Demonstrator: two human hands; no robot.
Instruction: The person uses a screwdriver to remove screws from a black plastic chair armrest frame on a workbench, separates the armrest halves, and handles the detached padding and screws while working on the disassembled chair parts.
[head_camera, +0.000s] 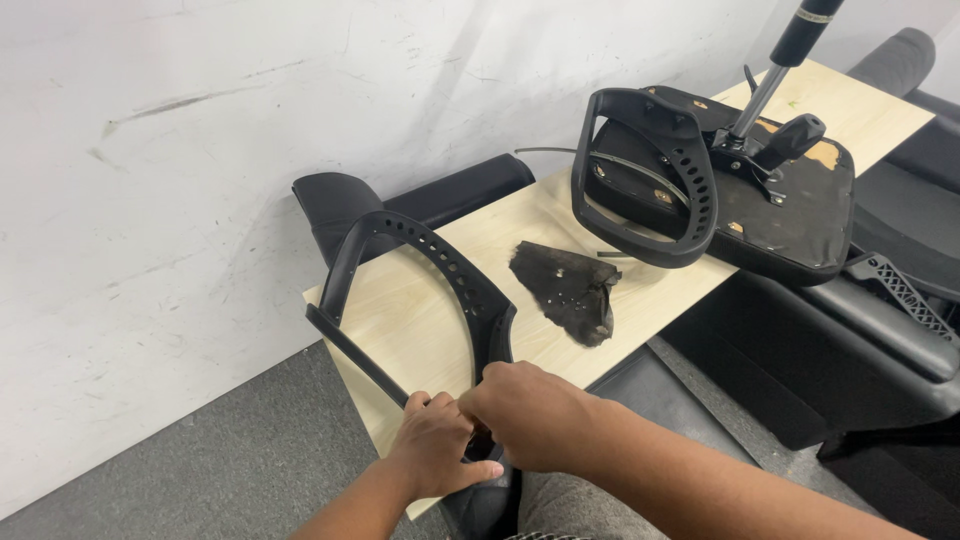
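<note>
Gripping the armrest frame (415, 290) at its near end, left hand (432, 450) and right hand (530, 415) are closing together; the frame's loop is extending toward eleven o'clock.

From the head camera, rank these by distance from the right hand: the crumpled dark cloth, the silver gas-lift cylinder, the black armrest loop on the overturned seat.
From the right hand:
1. Crumpled dark cloth, mid-board.
2. Black armrest loop, on the seat's left edge.
3. Silver gas-lift cylinder, upright, top right.

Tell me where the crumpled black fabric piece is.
In the head view, the black fabric piece lies mid-board on the light wooden board, between the held armrest frame and the upturned chair seat.
</note>
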